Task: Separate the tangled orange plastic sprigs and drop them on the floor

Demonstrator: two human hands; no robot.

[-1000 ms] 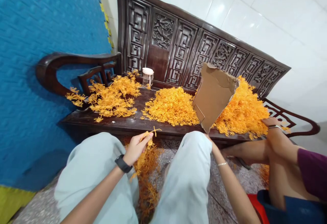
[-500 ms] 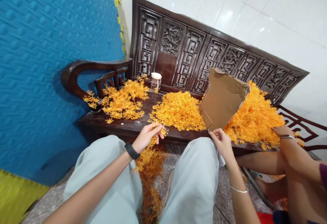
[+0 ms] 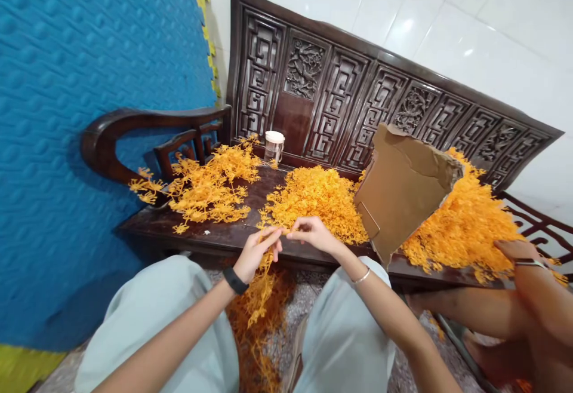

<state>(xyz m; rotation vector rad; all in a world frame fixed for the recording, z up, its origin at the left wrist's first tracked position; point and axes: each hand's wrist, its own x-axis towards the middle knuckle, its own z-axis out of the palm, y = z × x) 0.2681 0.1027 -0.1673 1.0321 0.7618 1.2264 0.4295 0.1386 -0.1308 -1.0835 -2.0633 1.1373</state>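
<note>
My left hand (image 3: 256, 252) is closed on an orange plastic sprig (image 3: 264, 261) held over the front edge of a dark wooden bench (image 3: 215, 235). My right hand (image 3: 313, 235) pinches the same sprig's top end, just to the right of the left hand. More orange sprigs hang and lie between my knees on the floor (image 3: 257, 315). Three orange heaps sit on the bench seat: a loose branchy one (image 3: 206, 181) at the left, a dense one (image 3: 316, 196) in the middle, and a large one (image 3: 470, 226) at the right.
A torn cardboard sheet (image 3: 403, 193) leans between the middle and right heaps. A clear jar with a white lid (image 3: 274, 146) stands at the bench back. Another person's hand (image 3: 519, 252) and legs are at the right. A blue padded wall (image 3: 89, 112) is at the left.
My right hand has swung left from beside the cardboard and joined my left hand on the sprig. The left hand stayed near the bench edge. The view shifted slightly.
</note>
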